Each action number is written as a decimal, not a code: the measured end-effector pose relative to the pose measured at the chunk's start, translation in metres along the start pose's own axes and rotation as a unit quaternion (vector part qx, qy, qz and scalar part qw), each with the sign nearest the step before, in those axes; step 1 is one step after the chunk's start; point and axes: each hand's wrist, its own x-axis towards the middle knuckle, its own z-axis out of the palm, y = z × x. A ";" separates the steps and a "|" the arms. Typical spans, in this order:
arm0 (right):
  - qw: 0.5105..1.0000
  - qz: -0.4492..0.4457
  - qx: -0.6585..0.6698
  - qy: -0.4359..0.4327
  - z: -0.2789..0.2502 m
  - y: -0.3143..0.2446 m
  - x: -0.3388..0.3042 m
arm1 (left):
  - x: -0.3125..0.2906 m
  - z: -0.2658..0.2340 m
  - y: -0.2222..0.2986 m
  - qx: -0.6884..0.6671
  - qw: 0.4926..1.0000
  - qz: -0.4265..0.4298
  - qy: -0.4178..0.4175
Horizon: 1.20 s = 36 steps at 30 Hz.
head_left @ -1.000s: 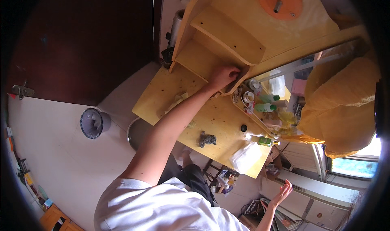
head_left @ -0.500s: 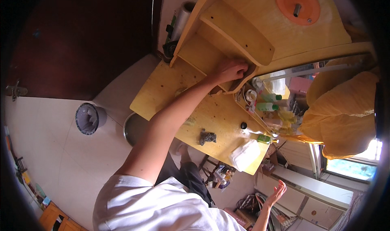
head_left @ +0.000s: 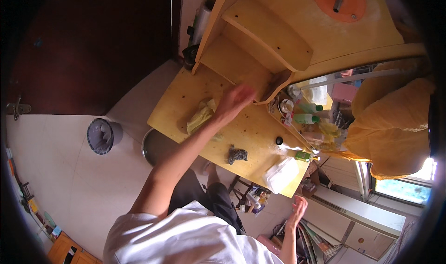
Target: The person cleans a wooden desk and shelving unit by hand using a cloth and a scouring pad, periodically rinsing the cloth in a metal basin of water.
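Note:
My left hand (head_left: 237,99) is over the yellow wooden table (head_left: 176,94), just in front of the wooden shelf unit (head_left: 237,59). Motion smears its fingers, so what they hold, if anything, does not show. A crumpled yellowish cloth (head_left: 200,119) lies on the tabletop beside my left forearm. Closer to the front edge is a dark grey scouring pad (head_left: 237,155). My right hand (head_left: 298,209) hangs in the air off the table's right end, fingers loosely bent and apart, with nothing in them. Near it a white plastic box (head_left: 280,175) sits on the table corner.
A small black lid (head_left: 278,140) and a green carton (head_left: 302,156) are toward the table's back right. Green-capped bottles (head_left: 306,119) stand behind the edge. A lined waste bin (head_left: 103,136) is on the floor left. An orange-yellow cloth cover (head_left: 390,124) hangs right.
My left hand has come out of the shelf's lower right corner toward me and left, over the table. The yellowish cloth now shows. My right hand has moved slightly left and up.

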 end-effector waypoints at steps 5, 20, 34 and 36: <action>0.990 0.005 0.035 -0.139 0.077 -0.038 -0.007 | -0.109 -0.062 -0.054 0.066 0.994 -0.088 0.023; 0.795 -0.495 -0.158 -0.312 0.250 -0.025 0.049 | -0.140 -0.156 -0.033 0.512 0.851 0.021 0.111; 0.870 -0.362 -0.037 -0.332 0.191 -0.130 0.085 | -0.087 -0.200 -0.099 0.708 0.679 0.037 0.191; 0.809 -0.529 -0.093 -0.236 0.178 -0.186 0.100 | -0.087 -0.200 -0.099 0.720 0.666 0.036 0.193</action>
